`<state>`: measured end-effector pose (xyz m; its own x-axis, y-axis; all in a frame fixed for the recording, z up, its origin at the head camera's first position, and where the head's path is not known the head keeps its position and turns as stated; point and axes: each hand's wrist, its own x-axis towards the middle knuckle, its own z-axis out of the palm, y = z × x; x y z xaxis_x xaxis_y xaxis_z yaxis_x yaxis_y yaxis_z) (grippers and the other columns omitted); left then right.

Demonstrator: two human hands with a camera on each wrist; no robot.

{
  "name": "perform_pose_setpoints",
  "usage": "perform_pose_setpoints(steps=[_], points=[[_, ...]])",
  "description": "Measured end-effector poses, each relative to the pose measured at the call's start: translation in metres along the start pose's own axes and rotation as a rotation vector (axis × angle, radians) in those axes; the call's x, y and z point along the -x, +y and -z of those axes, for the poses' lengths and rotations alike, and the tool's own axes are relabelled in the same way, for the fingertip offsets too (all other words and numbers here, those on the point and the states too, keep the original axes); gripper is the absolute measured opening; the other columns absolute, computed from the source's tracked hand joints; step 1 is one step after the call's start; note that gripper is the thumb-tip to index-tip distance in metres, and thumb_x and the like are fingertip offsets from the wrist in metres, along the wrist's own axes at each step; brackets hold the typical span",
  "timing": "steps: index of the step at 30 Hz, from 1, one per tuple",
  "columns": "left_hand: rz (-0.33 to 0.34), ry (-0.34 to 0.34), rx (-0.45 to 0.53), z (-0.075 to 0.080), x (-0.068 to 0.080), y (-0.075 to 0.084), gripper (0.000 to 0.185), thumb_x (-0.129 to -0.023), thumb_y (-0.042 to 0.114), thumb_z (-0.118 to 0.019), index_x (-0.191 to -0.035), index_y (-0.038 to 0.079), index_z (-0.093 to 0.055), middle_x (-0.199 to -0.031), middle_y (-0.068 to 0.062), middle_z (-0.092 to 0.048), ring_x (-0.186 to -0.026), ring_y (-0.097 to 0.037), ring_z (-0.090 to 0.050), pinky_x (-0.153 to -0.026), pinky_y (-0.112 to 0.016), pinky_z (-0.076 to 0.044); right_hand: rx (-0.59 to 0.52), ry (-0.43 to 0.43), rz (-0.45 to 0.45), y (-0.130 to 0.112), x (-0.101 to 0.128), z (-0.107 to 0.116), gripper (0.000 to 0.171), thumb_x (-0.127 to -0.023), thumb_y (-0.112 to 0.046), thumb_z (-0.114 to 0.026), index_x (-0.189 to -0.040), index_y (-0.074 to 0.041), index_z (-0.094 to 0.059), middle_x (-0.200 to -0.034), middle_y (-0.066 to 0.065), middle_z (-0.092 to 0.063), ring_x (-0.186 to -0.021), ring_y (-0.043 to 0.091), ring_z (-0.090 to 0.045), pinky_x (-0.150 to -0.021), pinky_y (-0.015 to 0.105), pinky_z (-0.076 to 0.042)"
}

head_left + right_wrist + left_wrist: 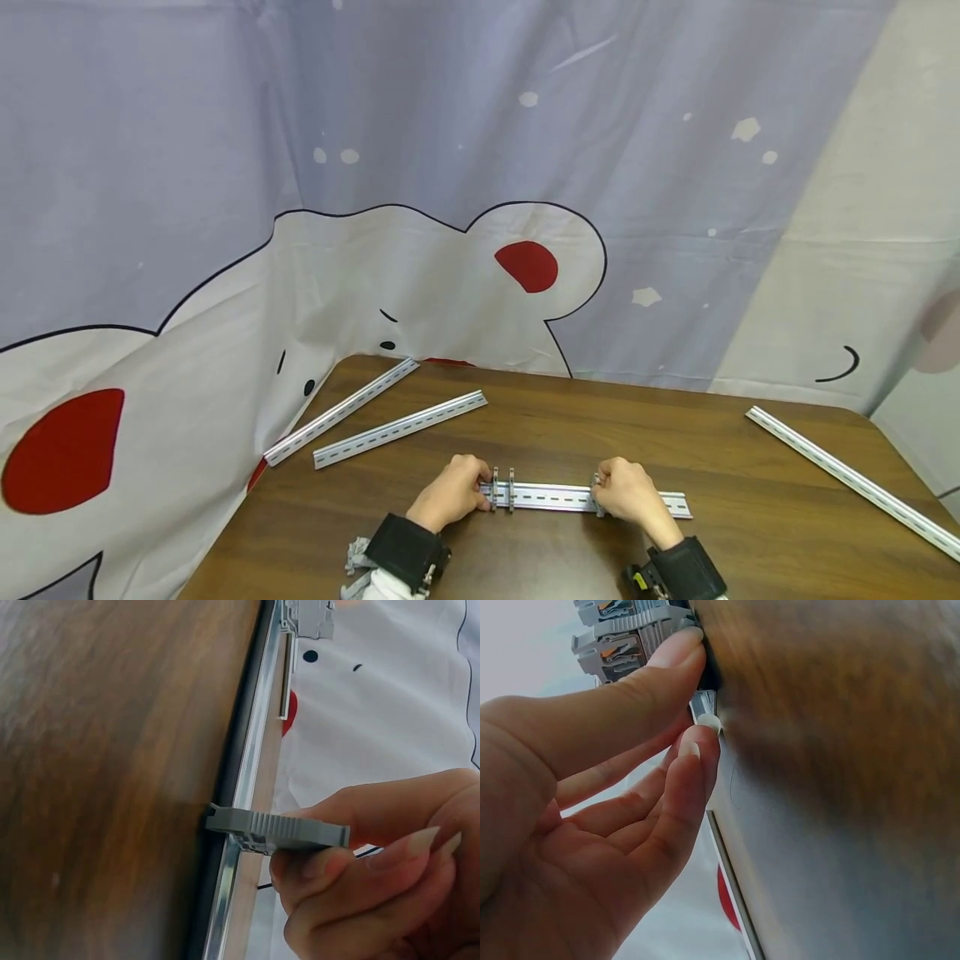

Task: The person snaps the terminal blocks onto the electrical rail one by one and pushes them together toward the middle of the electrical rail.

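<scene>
A slotted metal DIN rail [555, 497] lies on the table in front of me. My left hand [453, 492] holds its left end, the thumb beside a grey terminal block [619, 637]. Two thin upright blocks [512, 490] stand across the rail near that hand, a small gap between them. Farther right, my right hand [626, 490] pinches another grey terminal block [277, 829] between thumb and fingers. This block sits across the rail, its lower end at the rail's edge. Whether it is fully clipped on cannot be seen.
Two loose rails, one at the far left [341, 412] and one nearer [401, 429], lie on the wooden table [600, 425]. Another rail [855, 479] lies at the right. Grey parts [356, 567] sit by my left wrist. A printed curtain [450, 125] hangs behind.
</scene>
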<state>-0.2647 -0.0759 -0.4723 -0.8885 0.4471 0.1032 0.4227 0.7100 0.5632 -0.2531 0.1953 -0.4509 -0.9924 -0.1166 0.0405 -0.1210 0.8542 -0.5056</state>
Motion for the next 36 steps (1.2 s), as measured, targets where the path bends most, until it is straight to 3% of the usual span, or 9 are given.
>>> perform_pose_setpoints(steps=[16,20,24,27,31,36], points=[[0.014,0.002,0.005,0.003,0.004,-0.003,0.031,-0.069,0.006,-0.084,-0.095,-0.002,-0.070,-0.071,-0.002,-0.056,-0.063,-0.005,-0.045,-0.059,-0.020,-0.040,0.020,0.004,-0.041,-0.013,0.002,-0.003,0.036,-0.074,-0.005,-0.064,-0.054,-0.016,-0.036,-0.049,-0.007,-0.035,-0.045,0.010,-0.039,-0.048,0.024,-0.027],[0.019,0.003,0.008,0.002,0.006,-0.005,0.030,-0.068,0.006,-0.084,-0.094,-0.001,-0.070,-0.071,-0.002,-0.056,-0.063,-0.004,-0.045,-0.059,-0.020,-0.040,0.053,0.034,-0.046,-0.023,0.005,0.000,0.050,-0.080,-0.016,-0.072,-0.049,-0.017,-0.033,-0.045,-0.009,-0.029,-0.043,0.008,-0.032,-0.046,0.024,-0.025],[0.014,0.001,-0.002,0.003,0.005,-0.006,0.030,-0.069,0.006,-0.085,-0.094,0.000,-0.071,-0.071,-0.002,-0.059,-0.062,-0.002,-0.045,-0.059,-0.019,-0.041,0.093,0.126,-0.038,-0.045,0.010,0.000,0.049,-0.081,-0.027,-0.075,-0.051,-0.013,-0.039,-0.049,-0.006,-0.035,-0.046,0.012,-0.036,-0.043,0.027,-0.029],[0.019,0.000,-0.011,0.004,0.004,-0.006,0.030,-0.070,0.006,-0.084,-0.095,0.000,-0.071,-0.072,-0.002,-0.059,-0.062,-0.003,-0.045,-0.059,-0.019,-0.041,0.088,0.159,0.031,-0.068,0.011,-0.011,0.040,-0.082,-0.027,-0.075,-0.057,-0.011,-0.047,-0.052,-0.004,-0.044,-0.048,0.014,-0.043,-0.045,0.029,-0.033],[0.026,0.006,-0.024,0.000,0.002,-0.005,0.029,-0.070,0.007,-0.084,-0.096,0.001,-0.072,-0.075,-0.002,-0.060,-0.064,-0.004,-0.046,-0.060,-0.020,-0.041,0.054,0.117,0.119,-0.092,0.009,-0.037,0.042,-0.083,-0.022,-0.072,-0.054,-0.014,-0.043,-0.050,-0.008,-0.036,-0.044,0.010,-0.036,-0.045,0.026,-0.029],[0.009,0.013,-0.043,-0.001,0.001,-0.003,0.028,-0.069,0.008,-0.085,-0.093,0.002,-0.071,-0.077,-0.002,-0.062,-0.067,-0.005,-0.048,-0.062,-0.020,-0.042,0.077,0.149,0.122,-0.104,0.003,-0.060,0.046,-0.080,-0.013,-0.070,-0.051,-0.017,-0.034,-0.049,-0.008,-0.032,-0.044,0.011,-0.037,-0.043,0.026,-0.029]])
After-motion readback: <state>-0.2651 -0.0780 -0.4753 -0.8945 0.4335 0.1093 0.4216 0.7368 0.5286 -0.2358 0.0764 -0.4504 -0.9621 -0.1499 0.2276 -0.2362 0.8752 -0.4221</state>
